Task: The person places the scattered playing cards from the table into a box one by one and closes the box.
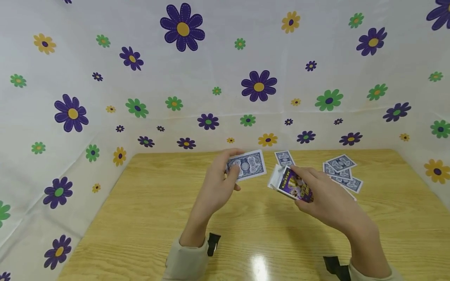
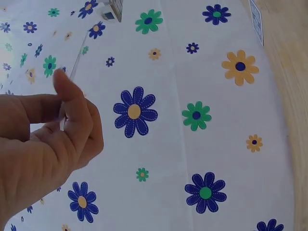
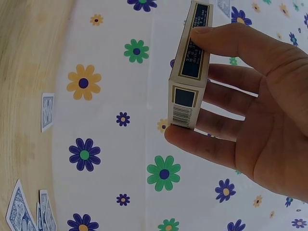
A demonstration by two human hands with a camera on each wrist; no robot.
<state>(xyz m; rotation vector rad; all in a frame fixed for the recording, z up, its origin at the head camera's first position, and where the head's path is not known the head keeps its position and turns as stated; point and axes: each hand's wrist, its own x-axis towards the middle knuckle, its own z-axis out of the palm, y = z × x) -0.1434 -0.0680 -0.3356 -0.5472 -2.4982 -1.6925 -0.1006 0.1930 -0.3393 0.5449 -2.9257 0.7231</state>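
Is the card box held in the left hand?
No, the right hand holds the card box, while the left hand pinches a blue-patterned card.

Card box (image 1: pixel 292 183) partly hidden behind the right hand (image 1: pixel 329 198), head view

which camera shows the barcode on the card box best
The right wrist view: the barcode on the card box is close, its stripes distinct. Neither other view shows it: head has the box's printed front, left wrist a cropped part.
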